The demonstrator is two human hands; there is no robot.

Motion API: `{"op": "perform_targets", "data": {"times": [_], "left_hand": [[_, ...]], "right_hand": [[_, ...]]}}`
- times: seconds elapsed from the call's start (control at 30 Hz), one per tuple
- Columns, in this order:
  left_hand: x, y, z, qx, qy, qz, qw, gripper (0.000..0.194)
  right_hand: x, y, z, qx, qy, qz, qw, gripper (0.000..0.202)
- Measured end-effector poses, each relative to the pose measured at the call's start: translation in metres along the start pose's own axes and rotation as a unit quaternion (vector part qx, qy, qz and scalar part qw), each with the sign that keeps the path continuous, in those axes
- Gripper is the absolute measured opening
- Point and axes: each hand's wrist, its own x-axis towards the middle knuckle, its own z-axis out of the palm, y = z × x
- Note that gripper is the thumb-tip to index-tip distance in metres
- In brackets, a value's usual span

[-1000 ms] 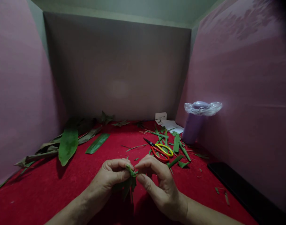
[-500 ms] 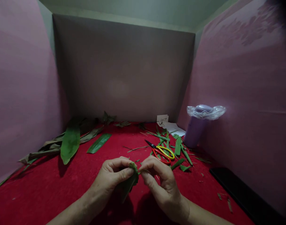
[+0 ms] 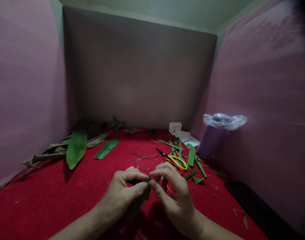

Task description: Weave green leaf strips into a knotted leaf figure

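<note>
Between thumb and forefinger, my left hand (image 3: 120, 191) pinches a green leaf (image 3: 140, 204), which looks folded and hangs down below the thumb. My right hand (image 3: 177, 191) has its thumb and forefinger closed at the leaf's upper tip, close against the left fingertips. The leaf's far side is hidden behind my left hand. Just beyond my right hand lie scissors (image 3: 179, 162) with one yellow and one red handle, blades pointing to the back left. Cut green leaf strips (image 3: 191, 156) are scattered beside them.
At the left lie a broad green leaf (image 3: 77, 148), dried leaves (image 3: 49, 156) and a cut leaf piece (image 3: 107, 149). White papers (image 3: 188, 137) and a plastic-lined purple bin (image 3: 210, 141) stand at the back right. A flat black object (image 3: 257, 206) borders the right wall.
My right fingertips have come in against the leaf's tip and the left thumb, closing the small gap between the hands. The view has tilted and shifted slightly.
</note>
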Motion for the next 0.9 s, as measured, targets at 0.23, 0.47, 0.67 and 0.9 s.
{"op": "perform_targets", "data": {"times": [0.23, 0.47, 0.67, 0.9], "left_hand": [[-0.0033, 0.0064, 0.0044, 0.064, -0.011, 0.019, 0.998, 0.012], [-0.005, -0.0009, 0.0052, 0.08, -0.016, 0.021, 0.996, 0.015], [-0.0049, 0.0021, 0.0063, 0.05, -0.014, 0.018, 0.998, 0.013], [0.0, -0.0025, 0.0036, -0.059, 0.02, -0.029, 0.998, 0.006]], "right_hand": [[0.0004, 0.0028, -0.0021, -0.045, -0.003, -0.058, 0.997, 0.016], [0.0003, 0.0041, -0.0016, -0.104, 0.002, -0.113, 0.988, 0.019], [-0.0014, 0.0032, -0.0024, -0.125, -0.006, -0.142, 0.982, 0.02], [-0.0003, 0.005, -0.0016, -0.038, 0.025, -0.056, 0.997, 0.023]]}}
